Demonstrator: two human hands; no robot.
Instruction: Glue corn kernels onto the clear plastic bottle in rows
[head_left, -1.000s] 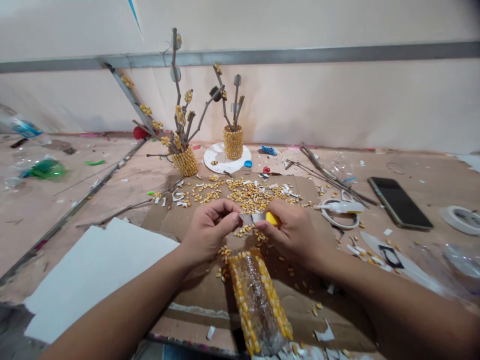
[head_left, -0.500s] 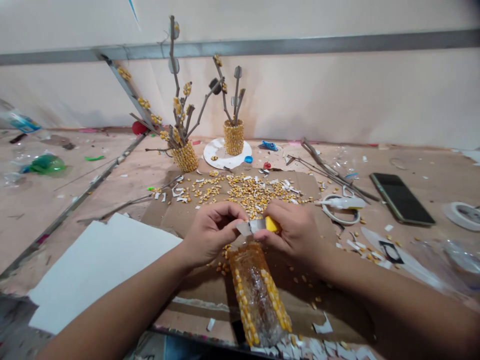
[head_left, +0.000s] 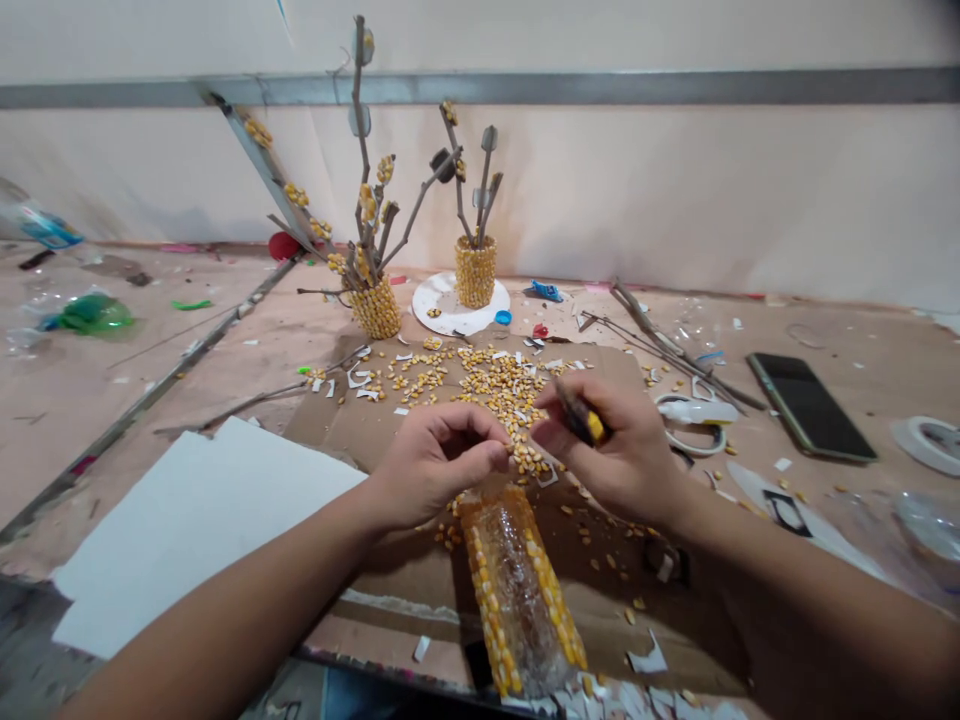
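My right hand (head_left: 611, 435) is closed around a small utility knife (head_left: 595, 427); its yellow part and dark-looking blade show between thumb and fingers. Thumb and forefinger of my left hand (head_left: 450, 460) are pinched together, and whatever they hold is too small to make out. Just below both hands lies a clear plastic bottle (head_left: 525, 590), its neck end hidden near my left fingers. Rows of yellow corn kernels run along the sides of the bottle, with a bare glossy strip between them. Loose corn kernels (head_left: 499, 385) are scattered on the cardboard (head_left: 405, 445) beyond my hands.
Two corn-covered pots (head_left: 375, 312) with twigs stand at the back, one on a white disc (head_left: 431, 300). White sheets (head_left: 202, 520) lie left. To the right are a glue bottle (head_left: 697, 411), a phone (head_left: 814, 405) and a tape roll (head_left: 930, 443). Paper scraps (head_left: 667, 697) litter the front edge.
My right hand has drawn away to the right from my left fingertips, and the knife has turned with its blade up and left. The left hand stays nearly in place, still pinched.
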